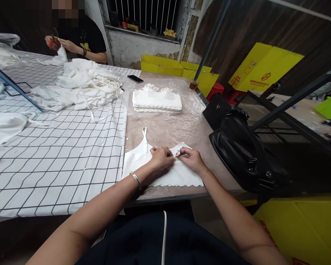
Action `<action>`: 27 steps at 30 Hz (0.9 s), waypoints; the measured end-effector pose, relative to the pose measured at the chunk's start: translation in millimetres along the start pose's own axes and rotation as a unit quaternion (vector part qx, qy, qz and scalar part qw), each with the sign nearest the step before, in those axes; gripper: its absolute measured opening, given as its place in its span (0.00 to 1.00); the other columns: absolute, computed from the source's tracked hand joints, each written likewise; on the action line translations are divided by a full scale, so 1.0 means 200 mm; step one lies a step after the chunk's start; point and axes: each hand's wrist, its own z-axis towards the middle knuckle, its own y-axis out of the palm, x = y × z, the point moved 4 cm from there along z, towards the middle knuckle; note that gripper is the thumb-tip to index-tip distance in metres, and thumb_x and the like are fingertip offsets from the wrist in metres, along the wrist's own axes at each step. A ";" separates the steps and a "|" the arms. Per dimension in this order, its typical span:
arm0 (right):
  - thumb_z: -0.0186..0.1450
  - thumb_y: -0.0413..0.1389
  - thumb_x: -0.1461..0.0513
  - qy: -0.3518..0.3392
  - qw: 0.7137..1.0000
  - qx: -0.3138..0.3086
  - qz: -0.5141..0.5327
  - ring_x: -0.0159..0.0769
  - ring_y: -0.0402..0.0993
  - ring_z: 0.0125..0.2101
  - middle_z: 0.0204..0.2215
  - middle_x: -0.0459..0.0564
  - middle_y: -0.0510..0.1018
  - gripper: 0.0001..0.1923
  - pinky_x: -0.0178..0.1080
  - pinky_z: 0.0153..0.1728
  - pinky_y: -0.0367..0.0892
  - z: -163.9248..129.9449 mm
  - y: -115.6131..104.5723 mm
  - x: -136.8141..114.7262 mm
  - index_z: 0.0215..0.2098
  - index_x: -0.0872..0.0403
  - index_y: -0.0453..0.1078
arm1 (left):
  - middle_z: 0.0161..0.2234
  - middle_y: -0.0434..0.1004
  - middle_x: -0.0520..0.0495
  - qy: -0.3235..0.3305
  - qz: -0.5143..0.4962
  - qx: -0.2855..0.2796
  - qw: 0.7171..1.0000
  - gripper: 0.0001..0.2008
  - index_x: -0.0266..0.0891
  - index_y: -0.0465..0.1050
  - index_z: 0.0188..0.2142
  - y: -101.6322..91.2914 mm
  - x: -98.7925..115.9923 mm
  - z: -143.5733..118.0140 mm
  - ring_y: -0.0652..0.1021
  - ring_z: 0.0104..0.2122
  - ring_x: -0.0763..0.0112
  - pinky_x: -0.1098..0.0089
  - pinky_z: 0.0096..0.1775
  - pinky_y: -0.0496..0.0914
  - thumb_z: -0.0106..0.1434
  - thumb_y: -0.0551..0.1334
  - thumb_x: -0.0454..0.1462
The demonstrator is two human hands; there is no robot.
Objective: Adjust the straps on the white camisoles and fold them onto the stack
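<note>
A white camisole (183,176) with a scalloped hem lies flat on the plastic-covered part of the table in front of me. One thin strap (145,135) stretches up from its left side, away from me. My left hand (162,158) rests on the upper middle of the garment, its fingers closed on the fabric. Close beside it, my right hand (192,159) pinches the camisole near the neckline, fingertips almost meeting those of the left. A small silvery-white object, perhaps a ring, shows at the right fingers. The exact spot being pinched is partly hidden.
Beyond the camisole sits a neat stack of white garments (157,101), with a phone (135,78) behind. A heap of white garments (88,82) covers the checked cloth (99,147). Black bags (242,147) line the right edge. Across the table, a person (82,40) handles white fabric.
</note>
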 end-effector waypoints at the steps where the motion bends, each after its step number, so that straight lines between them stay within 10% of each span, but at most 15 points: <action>1: 0.55 0.58 0.60 0.002 1.000 0.003 0.005 0.38 0.75 0.31 0.26 0.47 0.79 0.04 0.40 0.37 0.70 0.00 0.01 0.00 0.26 0.52 0.73 | 0.34 0.77 0.49 0.002 0.001 -0.001 1.000 0.07 0.38 0.75 0.25 0.00 0.00 0.00 0.72 0.45 0.59 0.52 0.52 0.52 0.57 0.63 0.38; 13: 0.48 0.64 0.61 0.175 0.953 -0.052 0.243 0.39 0.77 0.35 0.31 0.47 0.79 0.20 0.40 0.38 0.70 0.09 0.06 -0.01 0.39 0.52 0.67 | 0.36 0.78 0.48 0.011 0.010 0.006 1.000 0.07 0.40 0.76 0.27 0.02 -0.01 0.01 0.71 0.45 0.59 0.54 0.51 0.53 0.56 0.64 0.40; 21: 0.50 0.57 0.67 0.220 0.930 0.064 0.288 0.37 0.78 0.35 0.34 0.48 0.80 0.14 0.38 0.36 0.71 0.47 -0.07 0.03 0.33 0.50 0.62 | 0.38 0.79 0.44 0.009 0.059 -0.019 0.998 0.07 0.39 0.76 0.28 0.02 0.01 0.03 0.71 0.45 0.56 0.54 0.50 0.54 0.57 0.63 0.40; 27: 0.50 0.57 0.69 0.235 0.945 0.093 0.206 0.35 0.76 0.27 0.28 0.44 0.78 0.14 0.38 0.29 0.70 0.58 -0.06 0.14 0.32 0.49 0.61 | 0.54 0.68 0.38 0.051 0.138 0.047 0.988 0.27 0.41 0.62 0.57 -0.06 0.04 -0.11 0.68 0.53 0.52 0.51 0.53 0.55 0.60 0.62 0.44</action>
